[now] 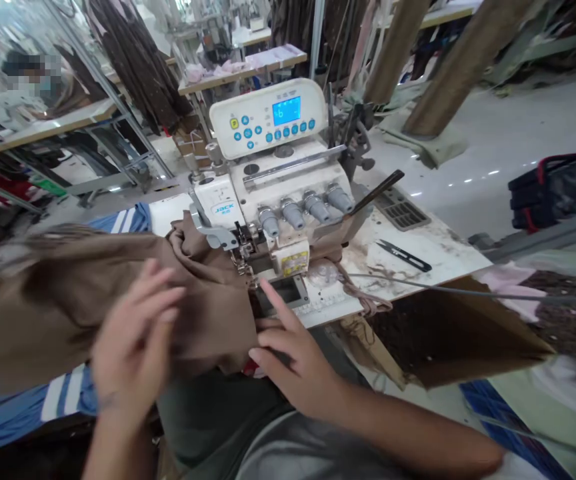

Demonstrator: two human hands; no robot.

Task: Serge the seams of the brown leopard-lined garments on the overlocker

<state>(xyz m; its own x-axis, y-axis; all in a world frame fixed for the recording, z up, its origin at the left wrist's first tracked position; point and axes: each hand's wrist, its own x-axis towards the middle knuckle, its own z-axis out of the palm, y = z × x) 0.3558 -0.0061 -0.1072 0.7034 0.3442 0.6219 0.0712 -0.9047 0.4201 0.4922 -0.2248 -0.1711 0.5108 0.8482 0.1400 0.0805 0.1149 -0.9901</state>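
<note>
Brown fabric (218,317) lies across the left of the sewing table, its right edge close to the needle area of a white sewing machine (223,200). Over the fabric is my left hand (138,340), blurred, its fingers apart and holding nothing. My right hand (293,360) is at the fabric's right edge. Its index finger points up toward the presser foot (251,277), while the thumb and other fingers are bent by the fabric edge; whether they pinch it is unclear. The machine's control panel (268,120) has a lit blue screen.
Black thread snips (405,256) lie on the white tabletop (448,257) at the right. Blue striped fabric (63,397) hangs at the left. Below the table's right edge stands a cardboard box (468,333). A dark basket (558,190) is farther right. A person (43,83) sits at the back left.
</note>
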